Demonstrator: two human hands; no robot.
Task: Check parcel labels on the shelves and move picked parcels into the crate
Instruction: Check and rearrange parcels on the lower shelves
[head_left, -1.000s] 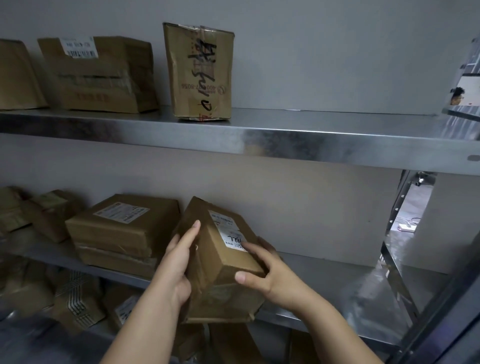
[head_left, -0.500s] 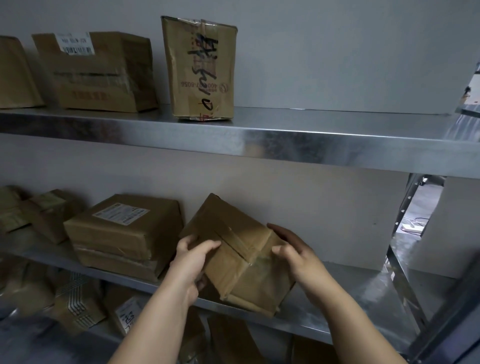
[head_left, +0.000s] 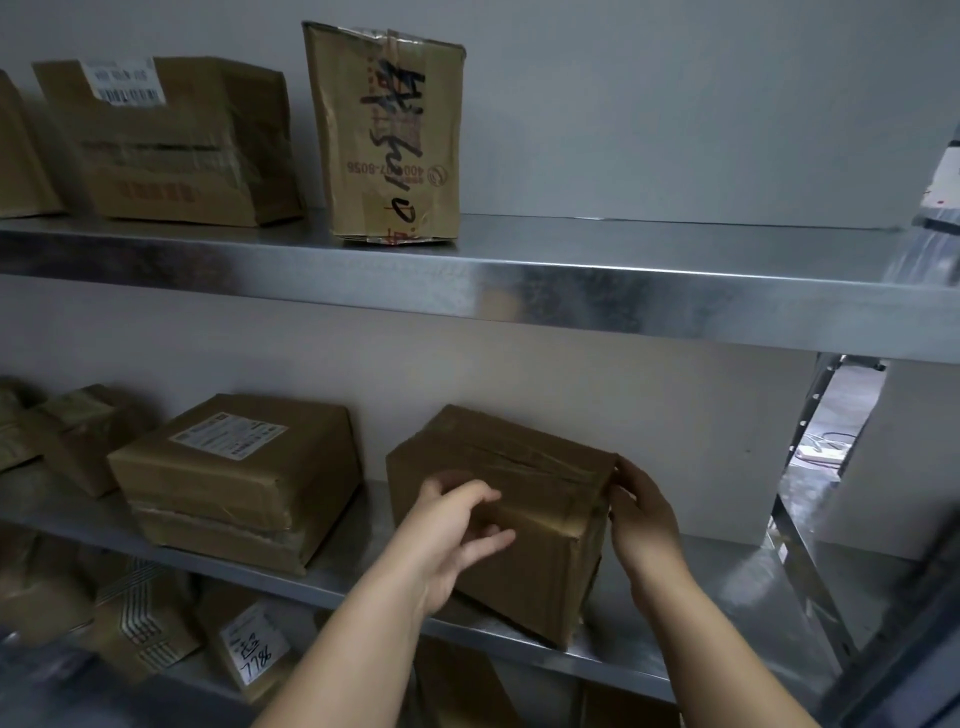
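Two bare hands meet at one brown taped parcel (head_left: 524, 525) in the lower middle of the frame. The parcel sits on the middle shelf (head_left: 727, 587), a bare metal board, turned so that one corner points toward the camera; its top face shows a strip of clear tape and no label on the sides in view. The right hand (head_left: 644, 525) lies flat against the parcel's right side, fingers straight and reaching up to the top right corner. The left hand (head_left: 447, 530) is in front of the parcel's near-left face with its fingers loosely bent; whether they grip the cardboard or only brush it I cannot tell.

Just left of the parcel, apart from it, a flat labelled parcel (head_left: 234, 462) lies on top of another flat one, a white printed label on its top face. Farther left, at the frame edge, are a few small crumpled parcels (head_left: 78, 436).

On the upper shelf (head_left: 623, 296), a tall parcel (head_left: 387, 135) stands upright in the upper middle, with black handwriting down its front. A wide box (head_left: 171, 150) with a barcode label stands to its left.

In the lower left, on the shelf below, a parcel with a handwritten label (head_left: 254, 644) leans among others.
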